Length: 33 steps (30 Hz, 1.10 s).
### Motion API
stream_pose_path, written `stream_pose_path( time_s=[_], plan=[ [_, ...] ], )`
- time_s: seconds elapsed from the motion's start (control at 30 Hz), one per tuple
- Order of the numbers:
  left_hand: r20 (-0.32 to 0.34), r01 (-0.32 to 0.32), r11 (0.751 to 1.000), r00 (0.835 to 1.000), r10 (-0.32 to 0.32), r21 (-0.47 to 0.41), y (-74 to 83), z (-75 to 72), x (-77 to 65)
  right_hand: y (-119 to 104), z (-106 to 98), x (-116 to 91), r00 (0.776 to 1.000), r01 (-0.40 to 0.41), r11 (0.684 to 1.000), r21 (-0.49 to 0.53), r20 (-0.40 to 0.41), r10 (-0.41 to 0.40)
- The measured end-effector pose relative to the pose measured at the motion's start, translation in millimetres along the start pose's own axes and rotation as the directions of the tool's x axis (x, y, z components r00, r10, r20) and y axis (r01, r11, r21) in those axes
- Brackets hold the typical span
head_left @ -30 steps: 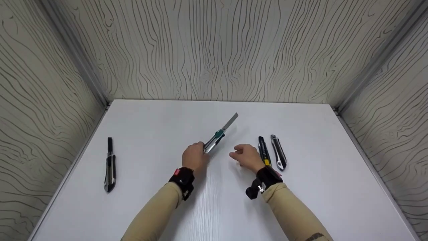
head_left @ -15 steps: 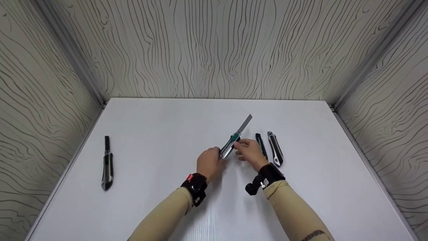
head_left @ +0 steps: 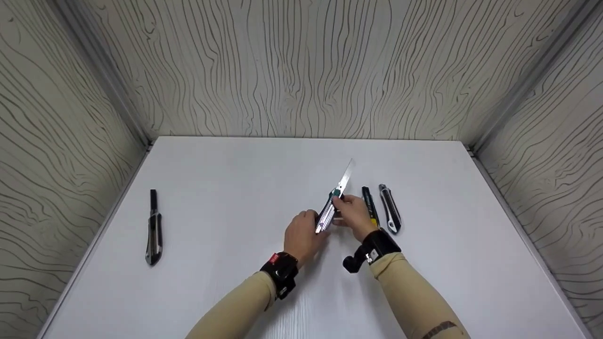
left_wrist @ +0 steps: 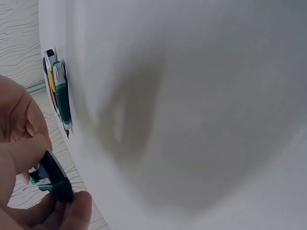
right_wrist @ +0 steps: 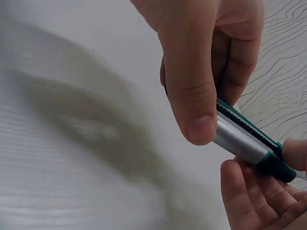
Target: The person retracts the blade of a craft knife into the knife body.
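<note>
Fingers of left hand (head_left: 301, 237) and right hand (head_left: 356, 216) clenched on utility knife (head_left: 326, 215), held above worktop (head_left: 212, 188).
Rear of knife is gripped by left fingers; green collar (right_wrist: 275, 167) is pinched by right. Blade (head_left: 346, 177) is extended, pointed away from person. Black-and-yellow cutter (head_left: 369, 201) and silver-black cutter (head_left: 390, 209) are laid near right hand; another cutter (head_left: 153, 235) is seen far left.

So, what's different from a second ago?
Left grip shifted right and slightly toward the person, carrying the held knife along. Right grip, apart from it before, now pinches it near the blade end of its handle. Unchanged: left grip's hold, blade out; left knife, yellow-marked knife and rightmost knife lying in place.
</note>
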<state>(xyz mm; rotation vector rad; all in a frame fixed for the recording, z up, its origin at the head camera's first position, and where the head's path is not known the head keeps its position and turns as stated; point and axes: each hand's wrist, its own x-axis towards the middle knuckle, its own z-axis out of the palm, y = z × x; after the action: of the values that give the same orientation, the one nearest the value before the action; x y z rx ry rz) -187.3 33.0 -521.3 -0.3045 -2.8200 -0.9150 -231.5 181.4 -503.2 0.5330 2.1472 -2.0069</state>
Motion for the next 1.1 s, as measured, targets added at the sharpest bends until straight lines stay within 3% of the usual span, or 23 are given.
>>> stream_pose_path(
  time_s=[0.13,0.23,0.33,0.47,0.63,0.8,1.1],
  plan=[
    [0.065,0.04,0.994,0.997,-0.033,-0.102,-2.3,-0.4,-2.2,-1,1,1,1.0,-0.014,1.0,0.0,0.007,0.014],
    [0.153,0.078,0.964,0.987,-0.04,-0.256,-4.2,-2.4,-2.8,-1,1,0,1.0,-0.014,1.0,-0.004,0.007,0.014],
    [0.251,0.147,0.89,0.967,-0.038,-0.431,-7.2,-4.9,-2.7,-1,-1,0,1.0,-0.004,1.0,-0.014,0.015,0.005],
    [0.365,0.27,0.765,0.93,-0.049,-0.585,-11.3,-5.9,-1.8,-1,-2,0,1.0,-0.003,0.999,-0.033,0.03,0.004],
    [0.471,0.378,0.68,0.88,-0.054,-0.629,-14.5,-4.5,-3.8,0,-1,1,0.999,0.005,0.998,-0.069,0.045,-0.002],
    [0.514,0.419,0.65,0.856,-0.052,-0.634,-14.0,-3.4,-6.9,-2,-1,0,0.997,0.02,0.995,-0.094,0.08,-0.013],
    [0.528,0.416,0.657,0.849,-0.032,-0.629,-17.1,-7.0,-6.8,-9,10,-3,0.99,0.013,0.997,-0.071,0.14,-0.003]
  ],
)
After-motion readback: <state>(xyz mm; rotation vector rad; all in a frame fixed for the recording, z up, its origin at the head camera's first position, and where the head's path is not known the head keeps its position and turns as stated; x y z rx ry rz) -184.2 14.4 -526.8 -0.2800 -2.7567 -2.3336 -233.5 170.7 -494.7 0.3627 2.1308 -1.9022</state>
